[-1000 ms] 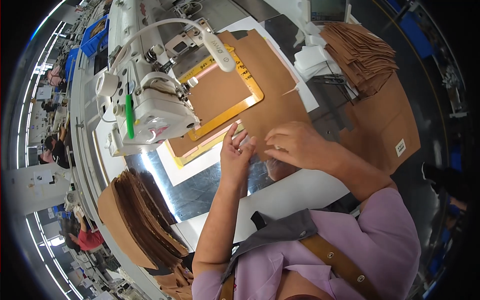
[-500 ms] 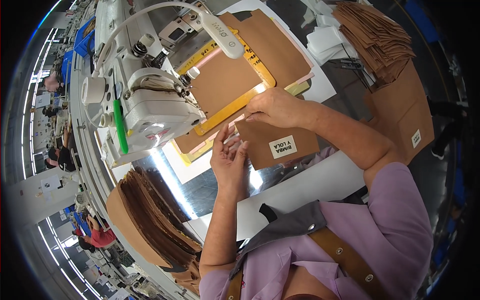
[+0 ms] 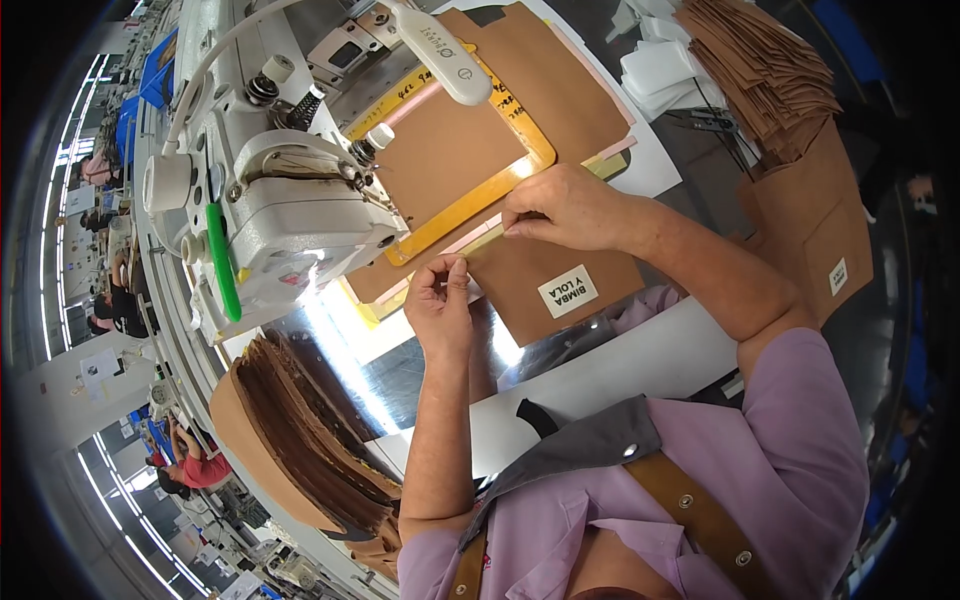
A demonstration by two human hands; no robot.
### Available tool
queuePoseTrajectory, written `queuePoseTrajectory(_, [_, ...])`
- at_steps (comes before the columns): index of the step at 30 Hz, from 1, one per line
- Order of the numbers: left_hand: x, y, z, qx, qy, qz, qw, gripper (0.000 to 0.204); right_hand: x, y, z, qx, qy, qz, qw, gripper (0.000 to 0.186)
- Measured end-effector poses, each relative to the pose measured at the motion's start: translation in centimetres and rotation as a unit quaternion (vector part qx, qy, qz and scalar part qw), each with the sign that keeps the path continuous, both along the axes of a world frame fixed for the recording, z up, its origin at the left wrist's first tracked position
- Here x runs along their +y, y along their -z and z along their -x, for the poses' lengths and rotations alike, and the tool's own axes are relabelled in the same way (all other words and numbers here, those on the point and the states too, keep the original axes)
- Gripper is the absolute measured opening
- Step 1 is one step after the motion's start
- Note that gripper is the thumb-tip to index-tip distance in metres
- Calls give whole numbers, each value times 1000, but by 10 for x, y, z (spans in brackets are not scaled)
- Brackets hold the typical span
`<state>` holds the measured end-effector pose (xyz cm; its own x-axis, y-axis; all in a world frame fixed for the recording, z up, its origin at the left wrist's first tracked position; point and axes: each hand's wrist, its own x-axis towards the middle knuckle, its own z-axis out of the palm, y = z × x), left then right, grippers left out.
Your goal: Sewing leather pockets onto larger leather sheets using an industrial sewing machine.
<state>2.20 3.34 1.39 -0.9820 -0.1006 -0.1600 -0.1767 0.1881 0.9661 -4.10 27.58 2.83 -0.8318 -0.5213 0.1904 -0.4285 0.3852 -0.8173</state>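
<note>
A flat brown panel (image 3: 525,290) with a white printed label (image 3: 568,291) lies before me, near the front edge of the machine bed. My left hand (image 3: 440,305) pinches its left corner between thumb and fingertips. Along its far edge, the closed thumb and fingers of my right hand (image 3: 572,210) grip the panel; whether a thin strip is also between them is too small to tell. Just beyond both hands lies a yellow frame template (image 3: 470,208) over larger brown sheets (image 3: 565,85). The white sewing machine head (image 3: 300,215) stands to the left of this frame.
A stack of brown pieces (image 3: 290,440) stands at the near left. More brown pieces (image 3: 765,75) are piled at the far right, beside white pads (image 3: 660,75) and scissors (image 3: 712,121). A white lamp (image 3: 445,60) hangs over the frame. A labelled brown sheet (image 3: 810,235) sits at the right.
My left hand has moved up and closed its fingers at the panel's corner; before, they were spread beside it. My right hand has shifted slightly along the far edge.
</note>
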Motion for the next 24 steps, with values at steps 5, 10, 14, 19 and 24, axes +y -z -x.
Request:
queuePoseTrajectory(5, [0,1,0,-2,5,-4,1000,12,2,-4,2,-18,11,-24,999,12])
queuePoseTrajectory(10, [-8,7,1,-12,-6,16,1000,12,11,-7,4,-37,20,-41,998,13])
queuePoseTrajectory(14, [-1,0,-2,-2,4,3,1000,13,-4,-9,-3,-5,29,-55,998,15])
queuePoseTrajectory(19, [-10,-2,-1,64,15,46,997,17,-24,-2,-1,38,9,-44,998,16])
queuePoseTrajectory(24, [-92,22,36,65,-83,35,994,19,-8,0,60,42,15,-65,997,14])
